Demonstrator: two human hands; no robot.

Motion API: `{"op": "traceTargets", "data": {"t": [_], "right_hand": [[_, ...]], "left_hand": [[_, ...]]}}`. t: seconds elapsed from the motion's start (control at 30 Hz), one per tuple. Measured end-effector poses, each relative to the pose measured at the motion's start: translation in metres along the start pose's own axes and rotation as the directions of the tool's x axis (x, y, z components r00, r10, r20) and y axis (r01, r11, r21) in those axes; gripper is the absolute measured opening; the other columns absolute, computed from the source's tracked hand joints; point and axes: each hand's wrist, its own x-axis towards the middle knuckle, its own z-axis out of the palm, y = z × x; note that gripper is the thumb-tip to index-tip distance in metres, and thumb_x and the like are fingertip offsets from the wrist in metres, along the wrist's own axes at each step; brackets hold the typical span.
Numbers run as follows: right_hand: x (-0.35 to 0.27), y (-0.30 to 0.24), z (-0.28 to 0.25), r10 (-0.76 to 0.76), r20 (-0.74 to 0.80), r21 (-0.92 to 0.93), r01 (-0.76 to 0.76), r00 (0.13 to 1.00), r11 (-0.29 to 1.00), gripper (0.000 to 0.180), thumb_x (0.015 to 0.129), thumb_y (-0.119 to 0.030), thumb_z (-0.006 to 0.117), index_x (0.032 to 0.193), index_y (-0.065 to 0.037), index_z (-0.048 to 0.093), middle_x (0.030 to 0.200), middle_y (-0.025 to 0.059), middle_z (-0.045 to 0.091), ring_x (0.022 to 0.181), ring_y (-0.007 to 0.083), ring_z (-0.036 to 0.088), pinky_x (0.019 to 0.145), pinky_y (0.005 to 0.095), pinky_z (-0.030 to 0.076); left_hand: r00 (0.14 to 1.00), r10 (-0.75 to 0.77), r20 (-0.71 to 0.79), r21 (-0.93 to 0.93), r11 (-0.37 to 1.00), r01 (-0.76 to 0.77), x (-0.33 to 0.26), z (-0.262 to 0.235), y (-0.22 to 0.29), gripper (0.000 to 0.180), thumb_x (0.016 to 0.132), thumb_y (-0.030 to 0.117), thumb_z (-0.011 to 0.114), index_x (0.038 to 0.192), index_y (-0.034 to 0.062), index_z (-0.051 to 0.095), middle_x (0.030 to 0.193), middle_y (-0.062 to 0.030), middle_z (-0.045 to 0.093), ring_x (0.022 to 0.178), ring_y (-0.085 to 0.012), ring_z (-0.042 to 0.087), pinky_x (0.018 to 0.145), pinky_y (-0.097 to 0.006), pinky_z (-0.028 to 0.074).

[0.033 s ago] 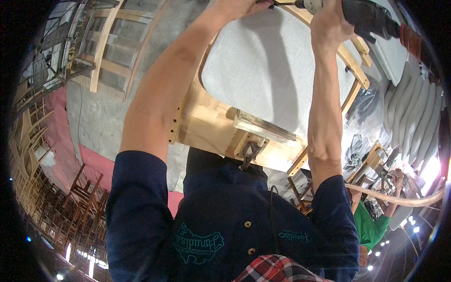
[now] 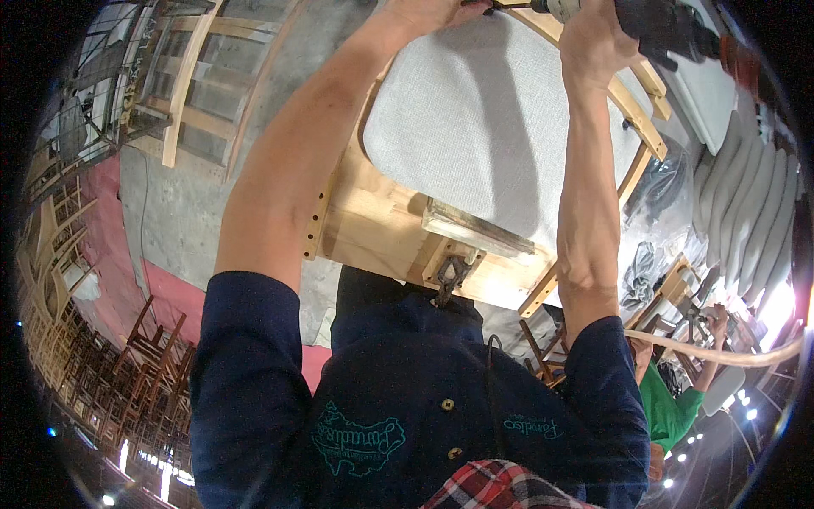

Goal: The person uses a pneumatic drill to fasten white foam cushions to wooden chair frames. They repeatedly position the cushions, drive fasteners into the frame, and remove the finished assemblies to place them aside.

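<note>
At the top edge, my right hand is closed around a dark power driver; its light-coloured front end and thin bit point left. The fingers of my left hand are pinched together by the bit's tip, and what they hold is too small to make out. Between my forearms lies a grey fabric-covered seat pad with a rounded corner, set against a wooden frame with drilled holes. A wooden board sits at its near side, with a thick strip and a dark metal fitting.
Wooden slats stand at the left. Several stacked grey cushions are at the right, by crumpled clear plastic. A tan hose crosses near my right arm. A person in green works behind at the right; brown chair frames fill the left.
</note>
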Motion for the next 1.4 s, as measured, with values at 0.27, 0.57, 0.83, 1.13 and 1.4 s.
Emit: {"op": "traceTargets", "data": {"t": [0.27, 0.57, 0.83, 1.13, 1.4], "right_hand": [[0.020, -0.001, 0.000, 0.312, 0.328, 0.357, -0.423, 0.892, 0.833, 0.025, 0.089, -0.007, 0.068, 0.111, 0.001, 0.061, 0.078, 0.0027, 0.064, 0.068, 0.0106, 0.059, 0.065, 0.0273, 0.048], [0.010, -0.002, 0.000, 0.264, 0.297, 0.375, -0.366, 0.918, 0.852, 0.027, 0.086, -0.003, 0.069, 0.112, 0.001, 0.062, 0.080, 0.0035, 0.064, 0.070, 0.0125, 0.062, 0.066, 0.0281, 0.049], [0.017, -0.023, -0.043, 0.195, 0.205, 0.370, -0.260, 0.959, 0.892, 0.019, 0.088, -0.001, 0.061, 0.106, 0.003, 0.062, 0.085, 0.0080, 0.065, 0.073, 0.0170, 0.061, 0.069, 0.0278, 0.049], [0.004, -0.011, -0.028, 0.106, 0.213, 0.259, -0.161, 0.971, 0.952, 0.007, 0.090, -0.001, 0.057, 0.091, 0.002, 0.064, 0.086, 0.0097, 0.064, 0.073, 0.0171, 0.061, 0.077, 0.0327, 0.048], [-0.001, -0.001, -0.023, -0.039, 0.243, 0.059, 0.025, 0.969, 0.998, 0.018, 0.089, -0.005, 0.058, 0.072, -0.002, 0.065, 0.091, 0.0085, 0.064, 0.082, 0.0162, 0.060, 0.084, 0.0347, 0.045]], "left_hand": [[0.931, 0.008, 0.365, -0.041, 0.999, 0.007, 0.018, -0.008, -0.024, 0.022, 0.078, 0.018, 0.079, 0.099, 0.0134, 0.076, 0.103, -0.0056, 0.071, 0.097, -0.0282, 0.065, 0.083, -0.042, 0.048], [0.968, 0.085, 0.236, 0.069, 0.992, -0.103, 0.015, -0.007, -0.029, 0.024, 0.079, 0.023, 0.075, 0.102, 0.0173, 0.076, 0.095, -0.0024, 0.067, 0.089, -0.0270, 0.061, 0.081, -0.042, 0.047], [0.985, 0.103, 0.142, 0.051, 0.993, -0.111, 0.014, -0.002, -0.024, 0.032, 0.074, 0.029, 0.080, 0.103, 0.0167, 0.074, 0.099, -0.0027, 0.066, 0.097, -0.0268, 0.058, 0.088, -0.042, 0.045], [0.981, 0.077, 0.177, 0.009, 0.997, -0.080, 0.011, 0.000, -0.023, 0.033, 0.075, 0.025, 0.080, 0.106, 0.0144, 0.074, 0.104, -0.0044, 0.067, 0.103, -0.0280, 0.059, 0.093, -0.043, 0.044], [0.981, 0.051, 0.186, 0.011, 0.998, -0.054, 0.006, 0.001, -0.026, 0.034, 0.078, 0.023, 0.079, 0.110, 0.0146, 0.073, 0.107, -0.0051, 0.067, 0.106, -0.0280, 0.058, 0.096, -0.042, 0.043]]}}
